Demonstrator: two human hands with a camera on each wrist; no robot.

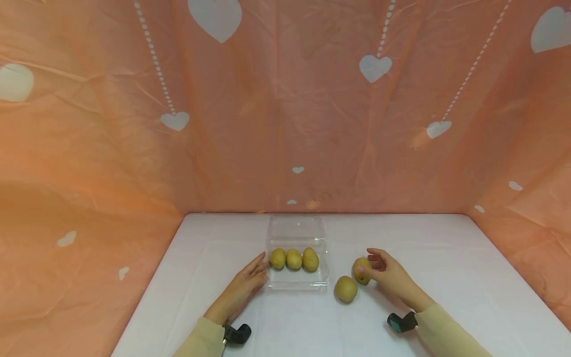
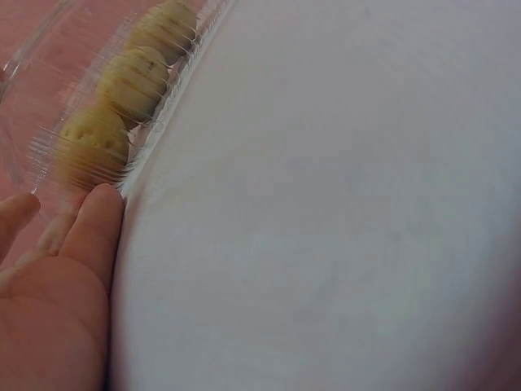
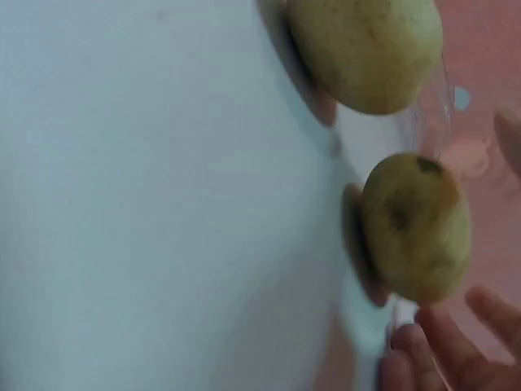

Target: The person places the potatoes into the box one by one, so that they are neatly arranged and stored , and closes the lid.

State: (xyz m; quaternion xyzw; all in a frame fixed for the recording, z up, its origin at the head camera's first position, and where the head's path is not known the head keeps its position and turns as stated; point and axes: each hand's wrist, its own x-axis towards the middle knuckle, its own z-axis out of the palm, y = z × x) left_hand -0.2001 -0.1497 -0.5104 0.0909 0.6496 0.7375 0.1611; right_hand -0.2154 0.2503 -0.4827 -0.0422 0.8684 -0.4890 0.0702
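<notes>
Head view: clear plastic box [image 1: 296, 286]!
Smooth, blotched, potato-like oval [image 3: 418, 230] within the wide-spread right hand [image 1: 389, 274]; left hand [image 1: 245, 283] straight-fingered at the box's left edge.

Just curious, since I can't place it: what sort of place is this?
Possibly a small booth set up for recording handwork: a white-covered table, orange heart-patterned sheeting behind and beside it, and black wrist-worn devices.
</notes>
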